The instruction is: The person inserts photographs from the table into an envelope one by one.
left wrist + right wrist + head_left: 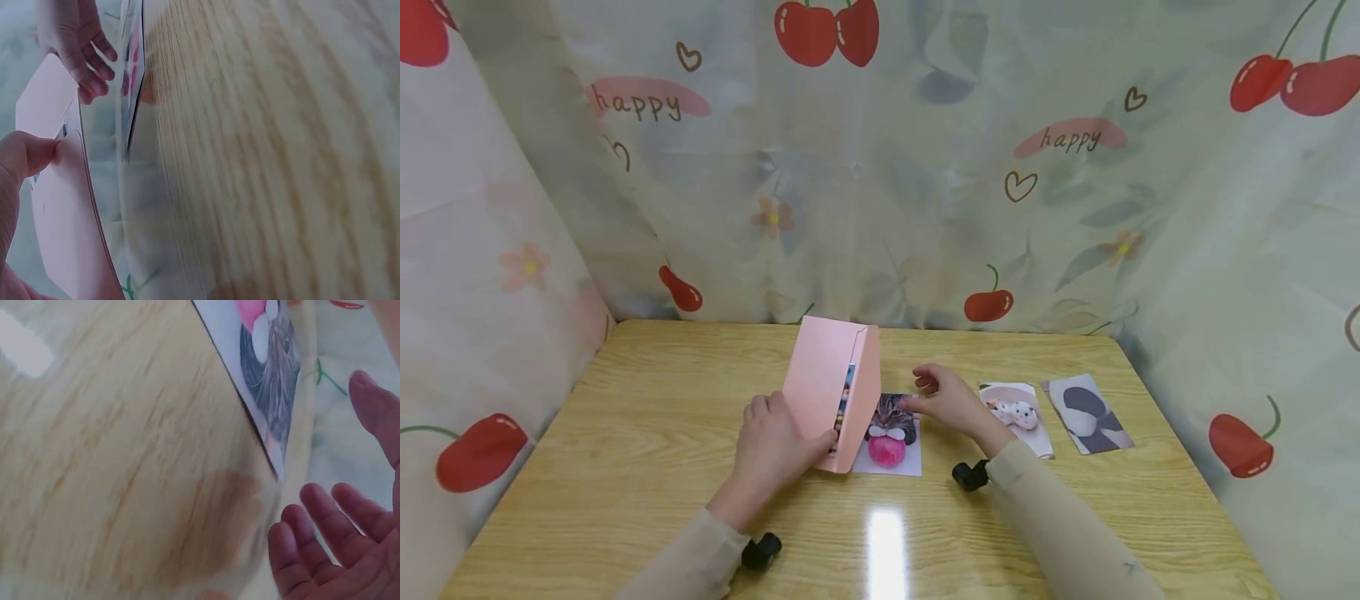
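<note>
Gripping a pale-pink folded paper envelope (812,367), a person's L hand (778,437) holds it tilted up nr. the ctr. of a light wood-grain table (662,400), thumb pressed at the open slot, the other fingers at the envelope's left side, partly hidden. Inside the slot shows a narrow multicoloured printed strip (845,404); what it depicts is hard to tell at this angle.

At R, the person's R hand (951,402) hovers w/ nothing in its grasp, fingers loosely bent and parted, thumb apart from them, palm turned toward the envelope. Its forearm reaches in diagonally from lower R; the L forearm angles up from lower L. Both wear beige sleeves (1052,508) w/ a small black wrist device (970,476) apiece.

Btwn the hands, flat on the table and partly behind the envelope, lies a square photo card of a tabby cat w/ a pink ball (887,454). Beyond the R wrist: a white-and-pink card of spotted puppies (1026,417), then a grey-and-white printed card (1086,421), set aslant just beside it.
</note>
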